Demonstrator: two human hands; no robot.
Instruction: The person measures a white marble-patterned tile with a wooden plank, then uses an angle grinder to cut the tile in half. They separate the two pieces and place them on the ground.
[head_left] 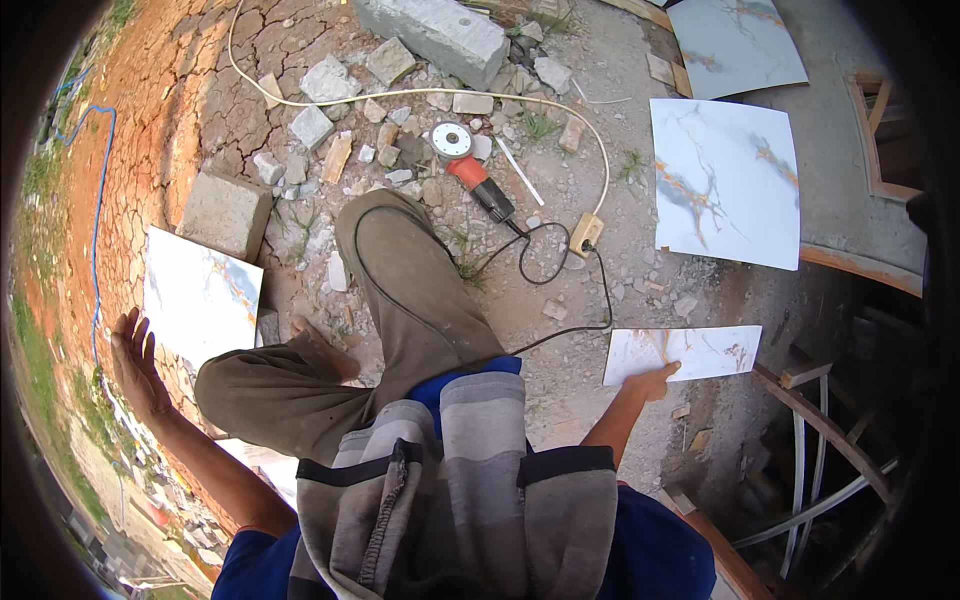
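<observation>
My right hand [655, 382] grips the near edge of a narrow cut strip of white marble-patterned tile [690, 351], held flat just above the gravelly ground at the right. My left hand [135, 362] is stretched out to the left with its fingers spread and nothing in it, close to the lower corner of a white marble-patterned tile [200, 295] lying on the ground. An angle grinder [470, 160] with a red body lies on the rubble ahead of my raised knee.
Two full marble tiles [725, 180] [735, 45] lie on a concrete slab at the upper right. Broken bricks, a concrete block [225, 212] and a long block [435, 35] litter the cracked earth. A cable runs to a plug socket [586, 232]. Metal bars [820, 470] stand at lower right.
</observation>
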